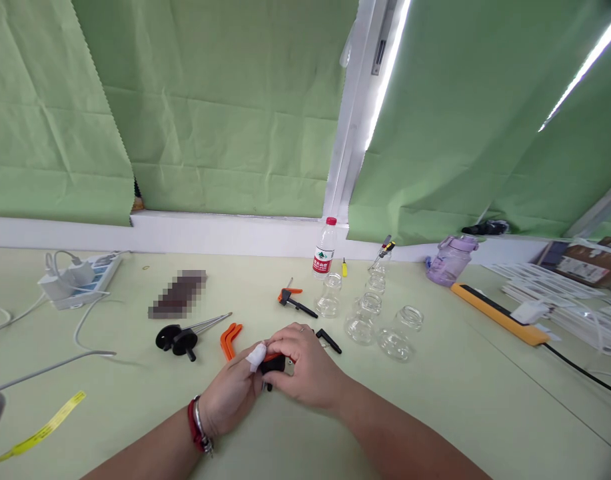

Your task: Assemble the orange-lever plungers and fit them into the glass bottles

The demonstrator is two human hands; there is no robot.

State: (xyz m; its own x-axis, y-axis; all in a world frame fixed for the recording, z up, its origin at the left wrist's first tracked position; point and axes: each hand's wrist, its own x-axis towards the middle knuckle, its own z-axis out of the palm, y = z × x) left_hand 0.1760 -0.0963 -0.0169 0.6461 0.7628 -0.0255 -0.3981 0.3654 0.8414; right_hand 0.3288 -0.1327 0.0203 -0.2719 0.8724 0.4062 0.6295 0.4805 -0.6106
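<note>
My left hand (234,393), with a white wrap on its thumb and bracelets at the wrist, is closed around a small black part with an orange piece (274,364). From the other side my right hand (310,367) grips the same part, its fingers bent over the top. Much of the part is hidden between the hands. Two orange curved levers (229,341) lie beside my left hand. Left of them are black round pieces with metal rods (185,342). A black bent handle (330,341) rests just beyond my right hand. Farther back lies an assembled black-and-orange piece (298,303) with a rod.
Several clear glass jars (362,323) stand to the right, near a red-capped water bottle (324,250). One holds screwdrivers (384,250). A yellow screwdriver (344,269), a purple bottle (450,260) and an orange power strip (500,315) are farther right. White chargers and cables (75,277) occupy the left.
</note>
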